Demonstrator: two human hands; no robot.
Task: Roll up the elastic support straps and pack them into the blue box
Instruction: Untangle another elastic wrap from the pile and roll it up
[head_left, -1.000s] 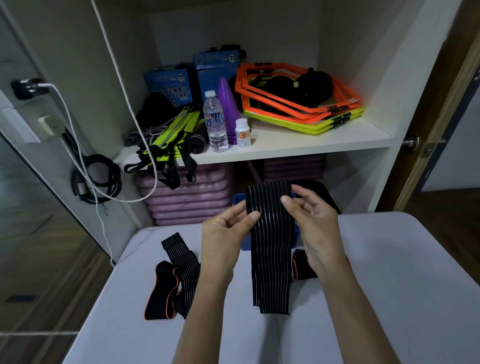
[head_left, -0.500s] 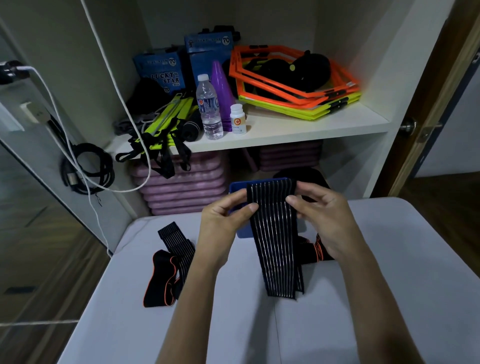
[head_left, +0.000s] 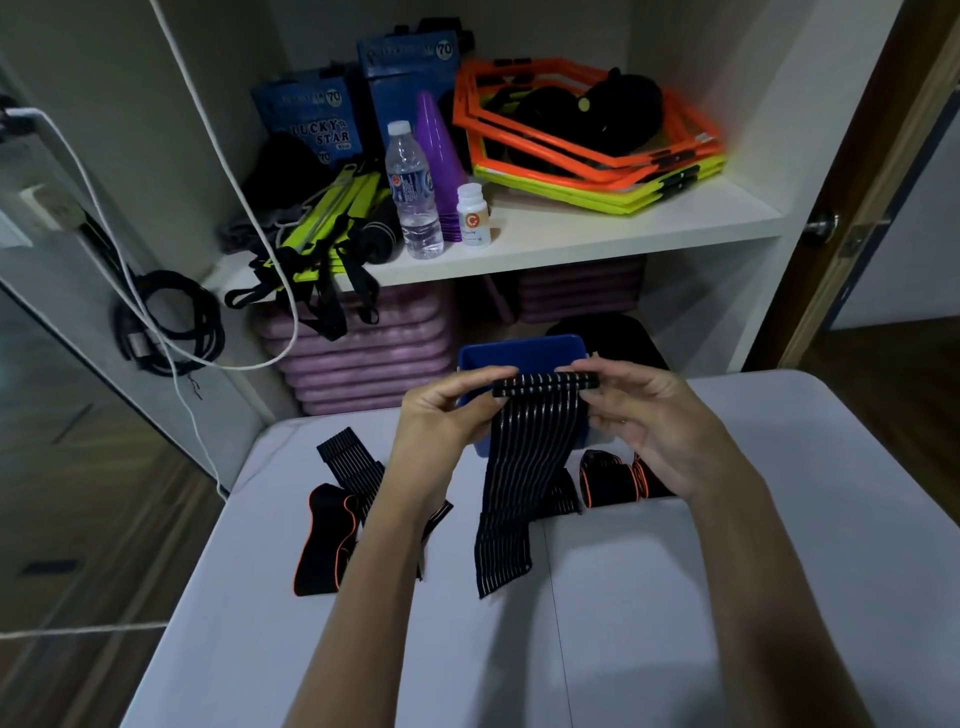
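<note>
A black striped elastic strap hangs from both hands above the white table, its top end turned into a small roll and its tail lying on the table. My left hand pinches the roll's left end and my right hand its right end. The blue box stands open just behind the roll at the table's far edge. Another striped strap and a black orange-edged strap lie to the left. A rolled orange-trimmed strap sits under my right hand.
A white shelf behind the table holds a water bottle, a pill bottle, purple cones, blue cartons and orange and yellow hexagon rings. Purple mats are stacked below. White and black cables hang at the left. A wooden door stands at the right.
The strap's top end has been turned over into a small roll between both hands, and the hanging tail has grown shorter. The view has tipped down a little.
</note>
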